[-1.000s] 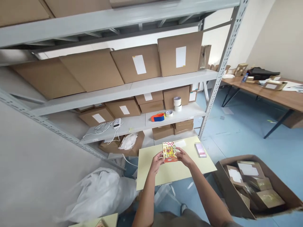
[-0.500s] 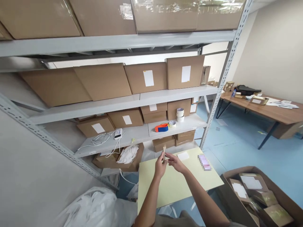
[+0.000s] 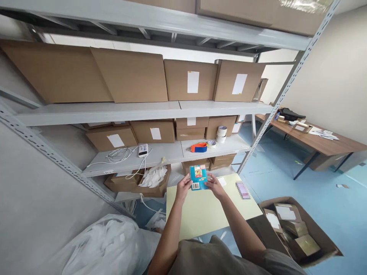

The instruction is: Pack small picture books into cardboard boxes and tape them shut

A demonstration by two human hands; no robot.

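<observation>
Both hands hold up a small blue book (image 3: 198, 183), its barcode and colour picture facing me. My left hand (image 3: 183, 187) has its fingers closed on the left edge. On the right edge my right hand (image 3: 214, 186) grips it the same way. Below is a pale yellow tabletop (image 3: 190, 219). Behind my right hand a white slip of paper (image 3: 222, 181) lies on it. A purple item (image 3: 243, 190), blurred out by pixels, rests near the tabletop's right side.
A grey metal shelf rack (image 3: 143, 116) with cardboard boxes stands ahead. It bears an orange-and-blue tape dispenser (image 3: 198, 147), tape rolls (image 3: 221, 134) and a power strip (image 3: 143, 150). A large open carton (image 3: 323, 238) of smaller boxes sits right; a white plastic bag (image 3: 111, 244) lies left.
The book has turned from edge-on to face me. My right hand, then with loose fingers beside it, now grips its right edge. The camera view has shifted.
</observation>
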